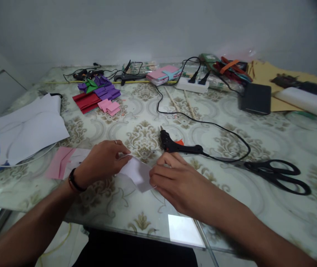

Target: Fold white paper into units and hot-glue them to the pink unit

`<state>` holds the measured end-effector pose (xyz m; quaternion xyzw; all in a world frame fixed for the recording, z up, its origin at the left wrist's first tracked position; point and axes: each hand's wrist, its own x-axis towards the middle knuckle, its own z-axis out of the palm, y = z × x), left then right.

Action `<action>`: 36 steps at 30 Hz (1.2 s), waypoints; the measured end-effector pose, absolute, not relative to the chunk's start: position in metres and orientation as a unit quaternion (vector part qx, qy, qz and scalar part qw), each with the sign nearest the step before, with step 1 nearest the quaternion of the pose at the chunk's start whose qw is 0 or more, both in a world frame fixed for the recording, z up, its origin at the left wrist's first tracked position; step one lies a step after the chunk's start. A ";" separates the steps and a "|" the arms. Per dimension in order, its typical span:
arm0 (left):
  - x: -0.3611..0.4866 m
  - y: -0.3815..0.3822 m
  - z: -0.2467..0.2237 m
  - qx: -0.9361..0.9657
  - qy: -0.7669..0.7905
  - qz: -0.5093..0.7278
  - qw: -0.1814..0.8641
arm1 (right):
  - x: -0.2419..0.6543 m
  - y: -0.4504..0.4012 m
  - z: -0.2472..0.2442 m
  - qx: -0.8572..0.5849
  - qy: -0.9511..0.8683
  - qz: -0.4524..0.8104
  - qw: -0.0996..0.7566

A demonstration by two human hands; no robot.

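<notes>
A small white paper (139, 173) is stretched between my two hands, just above the patterned table. Thumb and forefinger of my left hand (105, 157) pinch its upper left corner. My right hand (172, 178) grips the right edge, its fingers curled together. Beneath my left wrist, a pink folded paper (60, 162) lies on the table beside another pale sheet. Just beyond my right hand rests a black glue gun (179, 144), its nozzle pointing up and left, with an orange scrap behind it.
Black scissors (272, 172) lie at the right. White sheets (33, 129) are stacked at the left. Folded purple (105, 92), red (86, 102) and pink papers sit farther back. A white power strip (193, 86) feeds a black cable that loops across the table (144, 111).
</notes>
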<state>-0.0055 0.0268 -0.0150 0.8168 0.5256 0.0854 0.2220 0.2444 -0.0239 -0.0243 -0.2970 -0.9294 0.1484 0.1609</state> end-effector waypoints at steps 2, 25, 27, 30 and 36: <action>-0.005 0.026 -0.014 0.817 0.527 0.084 0.219 | 0.244 -0.025 -0.023 -0.292 -0.935 0.140 0.145; 0.007 0.007 -0.007 0.948 0.282 0.035 0.145 | 0.255 -0.019 -0.022 -0.343 -0.926 0.108 0.111; 0.008 0.005 -0.008 0.950 0.290 0.019 0.118 | 0.256 -0.019 -0.020 -0.347 -0.926 0.101 0.110; 0.009 0.006 -0.006 0.948 0.297 0.015 0.114 | 0.257 -0.018 -0.017 -0.350 -0.925 0.097 0.111; 0.010 0.013 0.001 0.947 0.297 -0.004 0.121 | 0.259 -0.014 -0.019 -0.357 -0.924 0.092 0.106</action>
